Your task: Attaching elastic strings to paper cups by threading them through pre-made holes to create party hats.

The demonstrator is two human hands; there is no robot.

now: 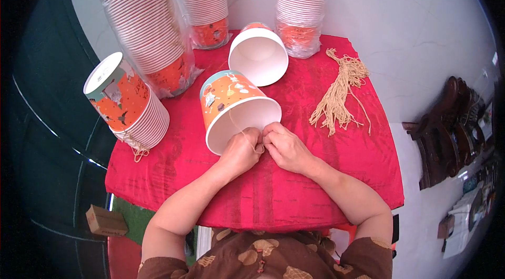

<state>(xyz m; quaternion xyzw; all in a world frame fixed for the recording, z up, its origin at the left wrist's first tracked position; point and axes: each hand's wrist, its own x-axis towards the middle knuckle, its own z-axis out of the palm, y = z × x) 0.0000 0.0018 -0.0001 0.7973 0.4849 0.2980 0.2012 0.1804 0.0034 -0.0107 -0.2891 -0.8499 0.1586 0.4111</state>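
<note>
Midway between the counter's side edges lay a printed orange tub; the left hand and right hand pinched thin cord at its rim. A cardboard box bore lettering.

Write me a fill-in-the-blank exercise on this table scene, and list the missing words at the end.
1. The left hand and right hand meet at a thin tan string before an orange printed paper tub whose inner wall is ____.
2. A bundle of loose tan strings lies toward the ____ edge of the red cloth-covered table.
3. The tall plastic-wrapped stacks of paper tubs number ____.
4. The short unwrapped stack of paper tubs stands with its closed base facing ____.

Missing words: white; right; three; up.
</note>
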